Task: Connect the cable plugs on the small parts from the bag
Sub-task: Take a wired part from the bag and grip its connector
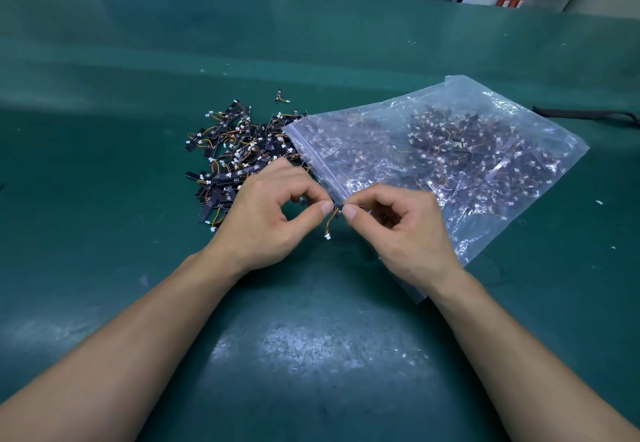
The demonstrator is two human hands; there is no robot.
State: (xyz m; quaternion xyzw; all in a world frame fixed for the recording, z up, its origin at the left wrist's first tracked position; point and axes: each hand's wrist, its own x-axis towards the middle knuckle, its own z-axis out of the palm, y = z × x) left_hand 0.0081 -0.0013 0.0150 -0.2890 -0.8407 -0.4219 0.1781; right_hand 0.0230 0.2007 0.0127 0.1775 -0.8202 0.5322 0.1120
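The left hand (pixel 266 213) and right hand (pixel 398 230) meet at mid-view. Each pinches one end of a small black part (pixel 337 206) between thumb and forefinger, with the other fingers curled loosely behind. The part is held low over the table (pixel 104 129); whether it touches I cannot tell. A short orange-and-yellow wire (pixel 331 221) droops from it toward six o'clock, ending in a white plug (pixel 327 236) that hangs free, gripped by nothing.

A pile (pixel 235 161) of loose parts lies at ten o'clock from the hands, at the mouth of the bag (pixel 450 164). The bag stretches from twelve to three o'clock, full of more parts, with the right hand over its near edge.

The step in hand looks like the start of one connection: a part is picked and steadied, its plug not yet seated. Where the socket sits is hidden under the fingertips. The next move calls for one hand to release its end, catch the dangling plug, turn it to match the socket and press it in squarely. The pinch should be on the plug body, not the thin wire
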